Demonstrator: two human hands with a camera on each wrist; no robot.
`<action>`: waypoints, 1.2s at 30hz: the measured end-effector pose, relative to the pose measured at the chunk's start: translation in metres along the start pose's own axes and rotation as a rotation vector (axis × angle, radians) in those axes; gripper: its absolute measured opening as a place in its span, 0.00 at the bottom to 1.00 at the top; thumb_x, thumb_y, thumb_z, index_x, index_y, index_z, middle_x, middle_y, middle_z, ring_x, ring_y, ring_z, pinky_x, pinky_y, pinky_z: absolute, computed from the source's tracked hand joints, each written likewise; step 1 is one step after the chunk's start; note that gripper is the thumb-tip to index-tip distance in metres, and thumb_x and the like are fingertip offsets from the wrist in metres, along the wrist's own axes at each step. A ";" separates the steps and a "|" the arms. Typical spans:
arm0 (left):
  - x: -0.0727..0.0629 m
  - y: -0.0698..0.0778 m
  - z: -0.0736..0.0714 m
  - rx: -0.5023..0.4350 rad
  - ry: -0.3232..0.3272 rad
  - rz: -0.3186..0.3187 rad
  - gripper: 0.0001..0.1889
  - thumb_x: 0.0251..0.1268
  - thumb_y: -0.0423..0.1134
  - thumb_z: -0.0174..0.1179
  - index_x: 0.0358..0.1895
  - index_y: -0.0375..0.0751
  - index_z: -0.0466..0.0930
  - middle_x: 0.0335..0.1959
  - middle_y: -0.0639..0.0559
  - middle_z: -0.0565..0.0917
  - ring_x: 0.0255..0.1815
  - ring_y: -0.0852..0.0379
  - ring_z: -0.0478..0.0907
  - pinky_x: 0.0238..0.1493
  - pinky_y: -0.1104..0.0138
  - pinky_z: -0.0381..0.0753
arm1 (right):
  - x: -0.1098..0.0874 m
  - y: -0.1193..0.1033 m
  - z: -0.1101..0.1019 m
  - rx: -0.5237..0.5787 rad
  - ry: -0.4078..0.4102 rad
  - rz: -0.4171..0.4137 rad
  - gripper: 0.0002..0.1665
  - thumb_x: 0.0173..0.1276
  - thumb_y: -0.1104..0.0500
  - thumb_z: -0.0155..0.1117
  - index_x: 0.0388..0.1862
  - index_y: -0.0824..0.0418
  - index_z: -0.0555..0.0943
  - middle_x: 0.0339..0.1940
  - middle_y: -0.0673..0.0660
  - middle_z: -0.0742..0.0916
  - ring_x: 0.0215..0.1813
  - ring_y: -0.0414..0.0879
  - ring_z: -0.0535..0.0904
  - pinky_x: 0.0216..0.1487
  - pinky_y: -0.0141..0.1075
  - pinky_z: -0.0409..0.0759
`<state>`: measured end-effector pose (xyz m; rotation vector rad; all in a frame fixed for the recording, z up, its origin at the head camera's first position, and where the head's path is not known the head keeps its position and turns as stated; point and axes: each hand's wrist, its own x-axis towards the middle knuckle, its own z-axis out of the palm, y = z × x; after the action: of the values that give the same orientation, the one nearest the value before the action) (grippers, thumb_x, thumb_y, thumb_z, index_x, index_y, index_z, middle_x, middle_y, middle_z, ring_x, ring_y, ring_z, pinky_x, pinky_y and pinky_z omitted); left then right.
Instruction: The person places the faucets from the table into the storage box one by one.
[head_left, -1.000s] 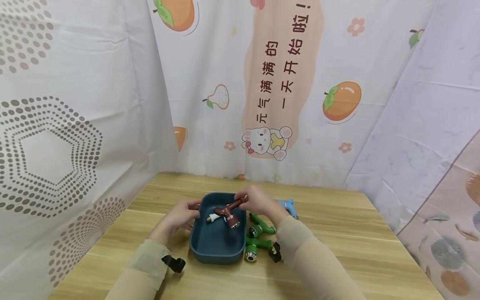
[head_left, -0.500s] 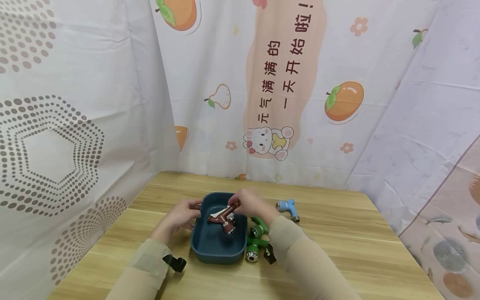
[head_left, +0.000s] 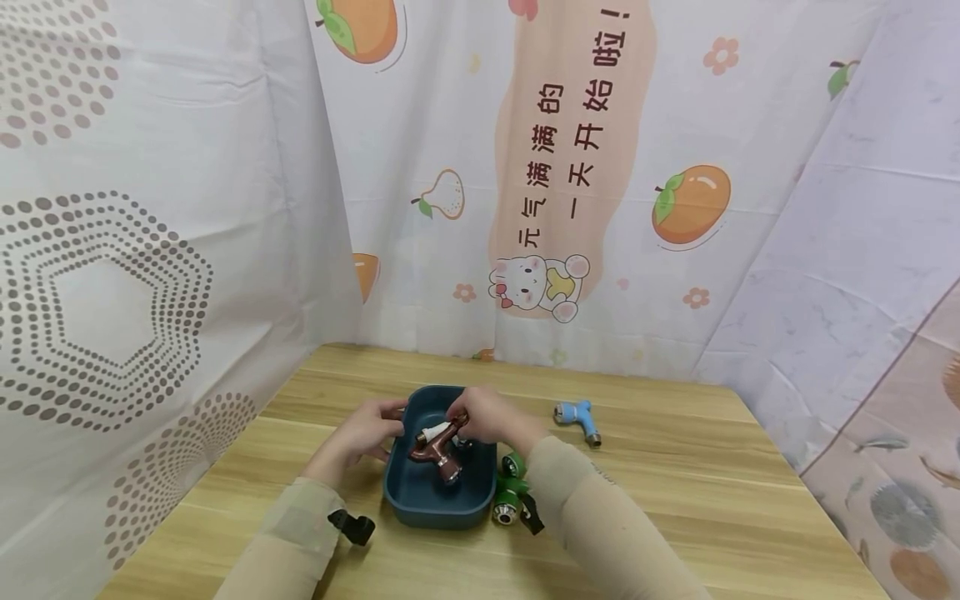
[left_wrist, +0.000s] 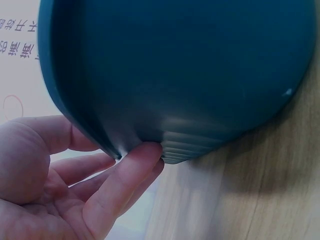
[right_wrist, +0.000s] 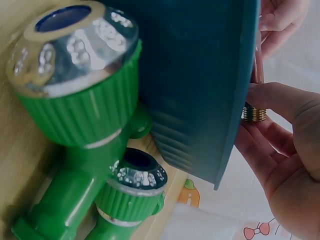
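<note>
My right hand (head_left: pixel 487 414) reaches over the right wall of a dark teal bin (head_left: pixel 440 518) and pinches one end of a brown Y-shaped pipe valve (head_left: pixel 427 452). The valve hangs tilted inside the bin, its knob pointing down toward the front. In the right wrist view, thumb and fingers close around its brass threaded end (right_wrist: pixel 254 114). A white valve (head_left: pixel 435 432) lies in the bin, partly hidden behind the brown one. My left hand (head_left: pixel 367 433) grips the bin's left side; in the left wrist view its fingertips (left_wrist: pixel 145 150) press the outer wall by the rim.
Two green valves (head_left: pixel 507 500) with chrome knobs lie on the wooden table against the bin's right side, partly under my right forearm. A blue valve (head_left: pixel 577 417) lies farther right. Printed curtains (head_left: pixel 420 292) stand behind and at both sides of the table.
My right hand has moved left and lowered the brown valve farther into the bin, its knob swinging toward the front. The blue valve has come out from behind that arm. The left hand stays put.
</note>
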<state>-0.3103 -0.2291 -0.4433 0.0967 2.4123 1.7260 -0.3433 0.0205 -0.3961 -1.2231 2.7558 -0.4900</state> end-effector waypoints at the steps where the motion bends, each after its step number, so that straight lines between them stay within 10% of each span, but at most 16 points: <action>1: 0.000 0.000 0.000 -0.001 0.000 0.000 0.31 0.65 0.25 0.56 0.74 0.35 0.69 0.63 0.32 0.78 0.49 0.44 0.83 0.26 0.53 0.86 | 0.000 0.000 0.001 0.004 -0.002 -0.001 0.16 0.63 0.66 0.74 0.51 0.61 0.89 0.43 0.50 0.90 0.41 0.38 0.82 0.43 0.31 0.81; 36: 0.001 0.001 0.000 0.017 0.006 -0.009 0.31 0.67 0.25 0.56 0.74 0.36 0.69 0.64 0.32 0.77 0.54 0.42 0.82 0.27 0.52 0.86 | -0.019 0.011 -0.015 0.248 0.083 0.083 0.20 0.67 0.61 0.73 0.58 0.61 0.85 0.53 0.59 0.88 0.55 0.55 0.84 0.55 0.42 0.82</action>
<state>-0.3111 -0.2284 -0.4422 0.0832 2.4282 1.7053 -0.3418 0.0456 -0.3863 -1.0487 2.6949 -0.8612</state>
